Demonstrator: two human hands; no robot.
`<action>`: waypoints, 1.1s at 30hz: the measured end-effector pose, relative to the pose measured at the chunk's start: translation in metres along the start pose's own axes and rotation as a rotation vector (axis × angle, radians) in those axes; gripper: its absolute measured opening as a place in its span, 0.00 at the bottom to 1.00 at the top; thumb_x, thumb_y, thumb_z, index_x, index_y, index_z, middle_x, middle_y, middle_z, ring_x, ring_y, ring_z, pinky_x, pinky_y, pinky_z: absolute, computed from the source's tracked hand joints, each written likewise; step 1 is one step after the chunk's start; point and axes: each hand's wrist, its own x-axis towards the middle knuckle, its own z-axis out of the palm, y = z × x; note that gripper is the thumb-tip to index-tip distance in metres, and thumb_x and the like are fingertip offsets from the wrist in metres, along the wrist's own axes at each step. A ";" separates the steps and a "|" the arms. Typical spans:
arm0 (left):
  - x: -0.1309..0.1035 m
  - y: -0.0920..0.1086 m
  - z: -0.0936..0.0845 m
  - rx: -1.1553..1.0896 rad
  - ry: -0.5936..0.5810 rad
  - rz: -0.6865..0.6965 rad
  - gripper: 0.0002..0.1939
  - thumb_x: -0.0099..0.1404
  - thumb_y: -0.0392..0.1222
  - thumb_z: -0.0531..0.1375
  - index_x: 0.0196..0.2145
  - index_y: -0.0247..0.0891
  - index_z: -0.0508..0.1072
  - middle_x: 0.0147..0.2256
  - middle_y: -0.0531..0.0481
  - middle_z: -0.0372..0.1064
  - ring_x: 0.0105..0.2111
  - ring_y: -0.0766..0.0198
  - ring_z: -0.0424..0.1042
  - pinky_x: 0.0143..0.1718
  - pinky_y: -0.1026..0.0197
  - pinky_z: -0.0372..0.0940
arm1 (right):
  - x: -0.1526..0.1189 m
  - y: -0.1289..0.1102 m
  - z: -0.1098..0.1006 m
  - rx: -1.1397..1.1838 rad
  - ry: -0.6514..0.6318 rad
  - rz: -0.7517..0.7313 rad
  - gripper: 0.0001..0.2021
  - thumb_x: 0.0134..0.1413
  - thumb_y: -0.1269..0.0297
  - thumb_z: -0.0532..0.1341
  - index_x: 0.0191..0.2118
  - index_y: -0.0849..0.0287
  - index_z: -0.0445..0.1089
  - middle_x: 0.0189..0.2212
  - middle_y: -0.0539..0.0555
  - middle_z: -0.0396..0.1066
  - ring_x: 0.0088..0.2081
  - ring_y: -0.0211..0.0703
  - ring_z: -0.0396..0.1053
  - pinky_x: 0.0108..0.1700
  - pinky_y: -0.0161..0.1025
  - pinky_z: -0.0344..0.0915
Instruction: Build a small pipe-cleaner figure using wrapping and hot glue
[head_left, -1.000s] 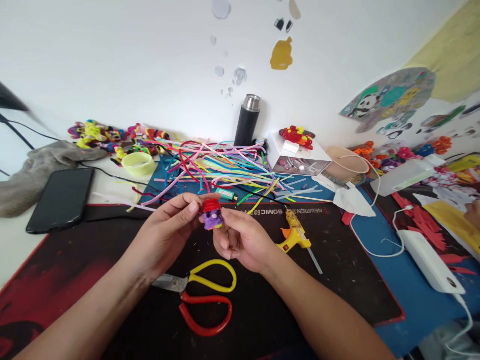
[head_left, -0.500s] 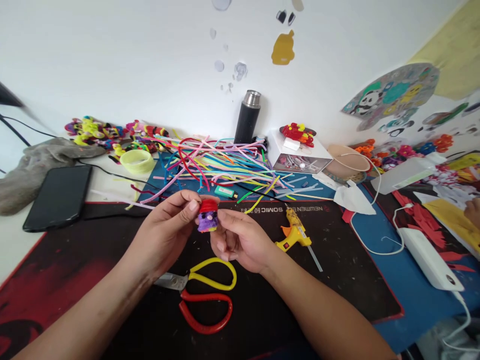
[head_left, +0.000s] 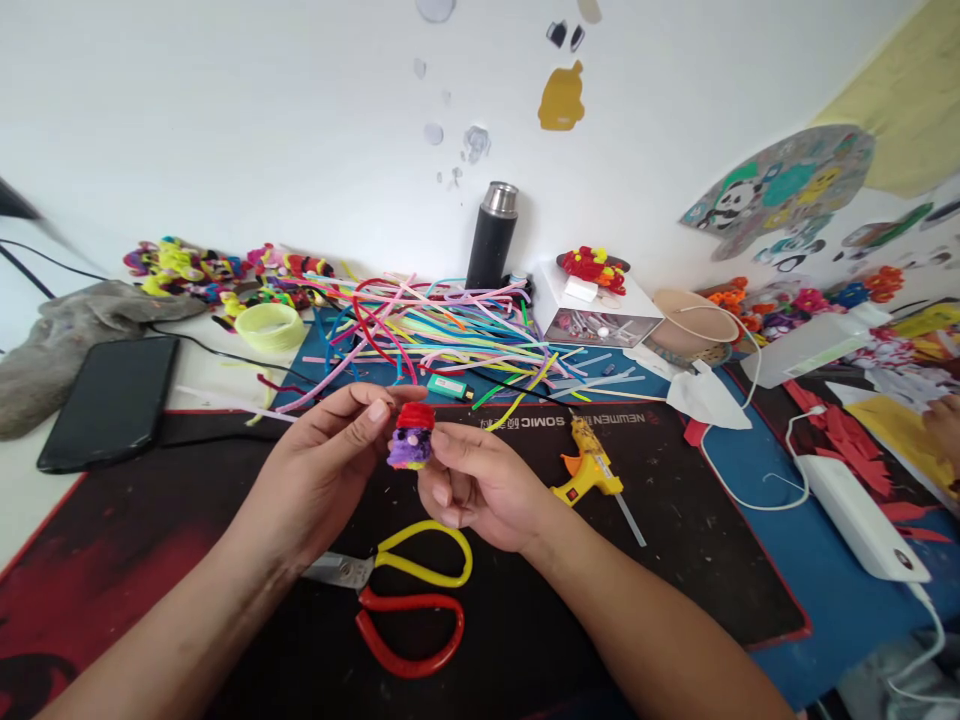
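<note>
A small fuzzy figure [head_left: 410, 448] with a red top, dark eyes and a purple body is held upright above the black mat [head_left: 675, 570]. My right hand [head_left: 484, 480] grips its right side between thumb and fingers. On the other side, my left hand [head_left: 330, 460] is pinched at the red top, with the thumb against the forefinger. Below both hands lie scissors [head_left: 411, 670] with one red and one yellow handle, blades pointing left. A yellow glue gun [head_left: 592, 465] with a clear stick rests to the right of my right hand.
Behind the hands spreads a pile of coloured pipe cleaners [head_left: 450, 330]. A black flask [head_left: 491, 240] and a white box [head_left: 600, 310] stand by the wall. At left lies a phone [head_left: 109, 400]; at right, a white power bank [head_left: 862, 515] with cables. Another person's hand [head_left: 946, 425] shows at the right edge.
The figure has turned slightly and shifted a little left and down in the view. Both hands keep nearly the same grip. The camera view has moved slightly.
</note>
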 end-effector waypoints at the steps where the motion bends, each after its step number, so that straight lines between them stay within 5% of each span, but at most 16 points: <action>1: 0.001 0.000 -0.002 0.010 0.026 0.019 0.18 0.57 0.50 0.85 0.33 0.38 0.85 0.43 0.44 0.86 0.42 0.57 0.78 0.47 0.60 0.71 | 0.000 -0.001 0.000 0.003 0.006 -0.007 0.24 0.61 0.43 0.79 0.36 0.56 0.71 0.22 0.43 0.70 0.19 0.32 0.64 0.19 0.33 0.43; 6: 0.001 0.004 -0.005 0.073 0.072 0.069 0.20 0.55 0.54 0.86 0.31 0.39 0.85 0.31 0.52 0.76 0.33 0.63 0.68 0.38 0.63 0.66 | 0.001 -0.004 0.001 0.006 0.073 -0.069 0.24 0.59 0.46 0.80 0.32 0.56 0.70 0.21 0.43 0.68 0.18 0.31 0.62 0.19 0.33 0.42; 11: -0.005 0.010 0.005 0.177 0.091 -0.041 0.28 0.45 0.63 0.87 0.26 0.40 0.83 0.27 0.53 0.70 0.31 0.63 0.64 0.35 0.61 0.64 | 0.002 -0.003 0.000 0.006 0.153 -0.115 0.24 0.58 0.48 0.81 0.31 0.56 0.70 0.21 0.43 0.68 0.18 0.30 0.60 0.20 0.33 0.43; 17: -0.006 0.010 0.011 0.206 0.123 -0.104 0.30 0.36 0.64 0.89 0.24 0.41 0.84 0.27 0.51 0.71 0.32 0.61 0.64 0.36 0.60 0.64 | 0.002 -0.003 0.000 -0.014 0.174 -0.120 0.24 0.58 0.47 0.81 0.32 0.56 0.70 0.21 0.43 0.69 0.18 0.30 0.60 0.19 0.33 0.43; 33: -0.006 0.004 0.005 0.241 0.145 -0.094 0.27 0.40 0.62 0.88 0.28 0.41 0.87 0.31 0.51 0.79 0.35 0.61 0.70 0.42 0.59 0.66 | 0.002 -0.004 0.000 -0.017 0.172 -0.116 0.23 0.59 0.47 0.80 0.33 0.57 0.71 0.21 0.43 0.69 0.18 0.31 0.61 0.19 0.32 0.44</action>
